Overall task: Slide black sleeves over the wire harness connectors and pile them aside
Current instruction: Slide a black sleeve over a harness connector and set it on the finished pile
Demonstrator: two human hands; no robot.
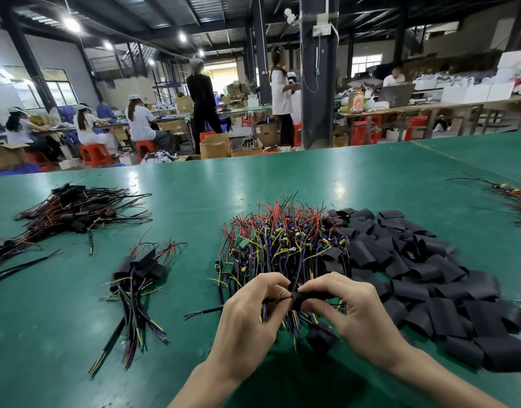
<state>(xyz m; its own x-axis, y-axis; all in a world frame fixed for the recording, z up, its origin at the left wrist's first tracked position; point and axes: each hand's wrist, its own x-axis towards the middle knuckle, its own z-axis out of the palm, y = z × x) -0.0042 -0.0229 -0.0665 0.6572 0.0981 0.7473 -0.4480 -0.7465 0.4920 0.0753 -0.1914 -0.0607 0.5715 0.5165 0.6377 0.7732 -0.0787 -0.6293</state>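
Green glossy worktable stretches under both hands. The left hand curls its fingers round a thin multicoloured wire harness. The right hand pinches a short black tube sleeve at the harness end. Just beyond lies a tangled heap of bare harnesses, with loose black sleeves piled on its right and a small sleeved bundle to its left. Seated workers fill the far hall.

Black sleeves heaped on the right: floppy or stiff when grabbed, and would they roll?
Probably light and floppy: the sleeves lie flattened and creased in a loose heap. Unlikely to roll, being flat. A push would likely slide several across the glossy table.
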